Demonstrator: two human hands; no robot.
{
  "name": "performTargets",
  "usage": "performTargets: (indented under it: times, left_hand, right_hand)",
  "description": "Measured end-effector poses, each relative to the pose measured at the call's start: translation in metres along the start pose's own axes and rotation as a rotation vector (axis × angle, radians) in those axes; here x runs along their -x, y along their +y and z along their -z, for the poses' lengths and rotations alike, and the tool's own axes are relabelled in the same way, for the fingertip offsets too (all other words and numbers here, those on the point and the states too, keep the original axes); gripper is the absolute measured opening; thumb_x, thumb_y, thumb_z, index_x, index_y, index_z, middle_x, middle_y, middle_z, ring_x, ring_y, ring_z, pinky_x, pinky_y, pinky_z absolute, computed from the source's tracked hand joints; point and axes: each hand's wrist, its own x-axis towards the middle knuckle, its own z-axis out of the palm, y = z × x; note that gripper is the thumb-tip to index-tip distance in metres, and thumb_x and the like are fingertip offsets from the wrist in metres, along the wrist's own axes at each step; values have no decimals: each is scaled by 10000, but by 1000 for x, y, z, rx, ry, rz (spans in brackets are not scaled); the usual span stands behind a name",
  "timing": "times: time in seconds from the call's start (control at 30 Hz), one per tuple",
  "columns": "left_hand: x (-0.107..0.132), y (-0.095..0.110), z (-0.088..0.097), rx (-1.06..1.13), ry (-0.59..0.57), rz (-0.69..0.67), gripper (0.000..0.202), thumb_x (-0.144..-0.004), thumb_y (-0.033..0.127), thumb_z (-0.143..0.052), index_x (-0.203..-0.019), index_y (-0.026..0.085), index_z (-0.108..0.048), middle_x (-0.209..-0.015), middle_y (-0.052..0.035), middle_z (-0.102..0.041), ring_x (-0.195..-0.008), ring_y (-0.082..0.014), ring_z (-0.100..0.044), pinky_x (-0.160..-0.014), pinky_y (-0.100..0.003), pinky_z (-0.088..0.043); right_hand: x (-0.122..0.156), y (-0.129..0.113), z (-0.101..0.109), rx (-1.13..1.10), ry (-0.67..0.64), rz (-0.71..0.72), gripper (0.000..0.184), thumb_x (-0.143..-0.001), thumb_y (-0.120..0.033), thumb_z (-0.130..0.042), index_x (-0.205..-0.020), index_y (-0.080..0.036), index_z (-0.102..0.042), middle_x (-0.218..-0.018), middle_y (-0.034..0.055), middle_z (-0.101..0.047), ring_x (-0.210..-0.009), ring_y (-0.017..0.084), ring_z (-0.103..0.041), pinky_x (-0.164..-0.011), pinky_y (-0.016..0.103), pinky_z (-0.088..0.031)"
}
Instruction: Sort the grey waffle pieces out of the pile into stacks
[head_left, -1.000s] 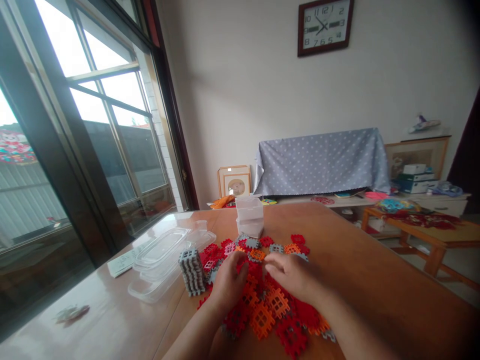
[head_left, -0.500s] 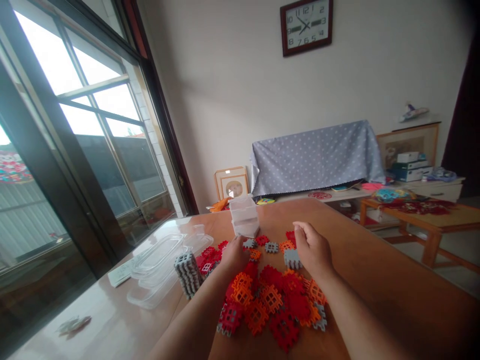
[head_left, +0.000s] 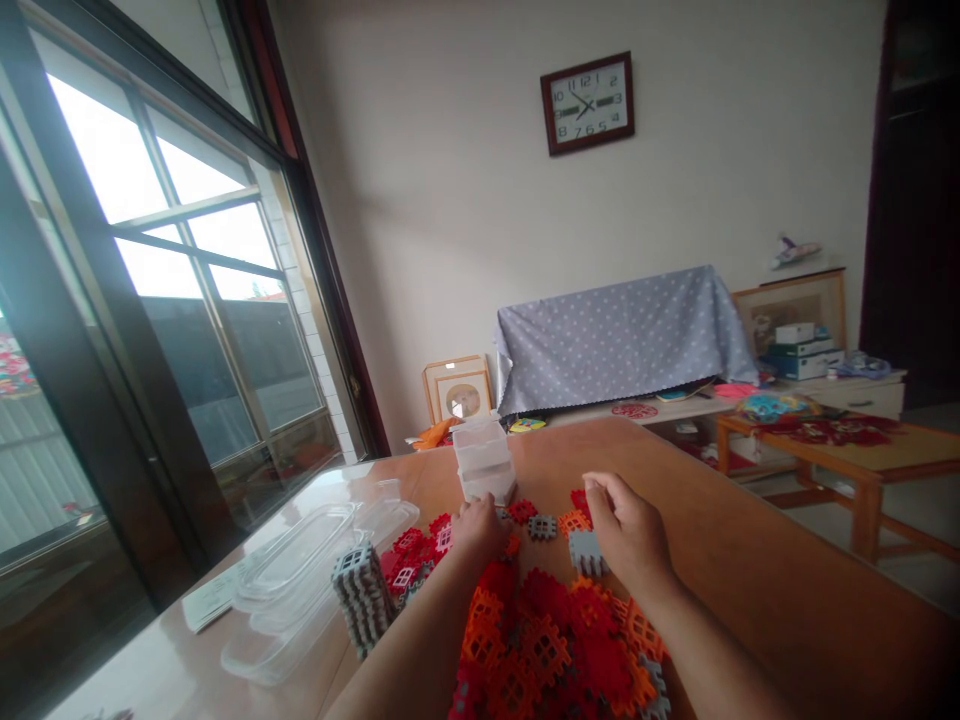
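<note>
A heap of red and orange interlocking tiles (head_left: pixel 547 640) lies on the wooden table (head_left: pixel 750 590) in front of me. My left hand (head_left: pixel 480 528) rests at the heap's far edge, fingers curled down onto the tiles just before the stacked clear boxes (head_left: pixel 485 465); what they pinch is hidden. My right hand (head_left: pixel 628 528) is curled, with a small grey tile stack (head_left: pixel 585 552) held against its thumb side. A taller stack of grey tiles (head_left: pixel 361 600) stands to the left of the heap. Loose grey, red and orange tiles (head_left: pixel 541 524) lie between my hands.
Clear plastic lids and trays (head_left: pixel 300 560) lie left of the tiles, with a paper slip (head_left: pixel 211 600) beside them. A big window runs along the left. Behind the table stand a cloth-covered unit (head_left: pixel 622 335), a low wooden table (head_left: pixel 847 450) and a wall clock (head_left: pixel 587 100).
Both hands moved from the heap's middle to its far side. The right hand lifted, then settled beside the small grey stack; the left reached toward the clear boxes. The camera tilted up.
</note>
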Motion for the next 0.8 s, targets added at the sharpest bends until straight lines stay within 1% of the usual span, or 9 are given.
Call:
performTargets:
  times: [0.13,0.23,0.37,0.43,0.5,0.57,0.67,0.73,0.8]
  left_hand:
    - [-5,3,-6,4,7,27,338,-793,318,-648,-1108,202,-616,-1210,-181,-684,-1184,-380,-594,-938,-469,-437]
    - [-5,1,-6,36,49,15,284,-810,248,-619,-1091,215,-634,-1174,-164,-697,-1135,-356,-622,-898,-429,-446]
    - [5,3,2,114,128,-52,165,-884,269,-577,-1019,230,-662,-1094,-119,-717,-1055,-305,-644,-849,-368,-443]
    - [16,8,9,162,170,-117,145,-919,318,-567,-990,241,-668,-1087,-90,-714,-1049,-276,-636,-846,-339,-438]
    - [32,14,15,209,213,-185,145,-941,309,-550,-1008,253,-666,-1103,-67,-703,-1069,-249,-621,-873,-318,-432]
    - [50,21,19,260,256,-247,161,-935,241,-542,-1040,261,-663,-1109,-58,-690,-1086,-235,-609,-907,-313,-428]
    - [76,29,23,494,363,-397,139,-929,206,-534,-963,254,-659,-1008,-65,-671,-986,-238,-619,-866,-332,-453]
    - [90,33,23,620,377,-451,143,-933,205,-523,-944,255,-657,-988,-69,-659,-950,-232,-621,-854,-339,-466]
    - [102,35,21,732,354,-478,134,-907,194,-548,-961,253,-656,-1005,-75,-655,-961,-232,-621,-866,-346,-478]
  right_hand:
    - [-1,2,0,-4,-6,-10,363,-983,-486,-425,-1096,-268,-692,-1005,73,-784,-901,261,-721,-842,344,-505]
    - [-2,2,-1,-9,-14,-18,355,-975,-484,-435,-1078,-268,-696,-976,67,-781,-875,257,-715,-830,343,-503]
    - [-2,1,-3,-45,-76,-31,333,-962,-487,-453,-989,-264,-700,-854,44,-760,-810,247,-699,-764,327,-497]
    - [-2,1,-6,-80,-130,-28,331,-957,-491,-461,-936,-256,-692,-805,37,-740,-783,241,-687,-725,319,-492]
    - [0,1,-11,-124,-193,-49,344,-947,-512,-474,-935,-242,-688,-795,40,-729,-776,237,-683,-700,315,-495]
    - [4,-1,-17,-184,-282,-123,391,-935,-558,-482,-991,-226,-681,-797,47,-724,-749,231,-685,-656,312,-503]
    - [12,-8,-27,-337,-456,-288,473,-914,-624,-488,-1090,-215,-648,-828,56,-724,-680,210,-681,-569,294,-492]
    - [18,-16,-31,-462,-537,-380,454,-889,-603,-534,-1102,-214,-630,-838,46,-720,-660,191,-671,-563,282,-482]
    - [21,-24,-31,-561,-563,-429,388,-850,-515,-591,-1090,-212,-619,-807,21,-701,-665,176,-655,-578,269,-466]
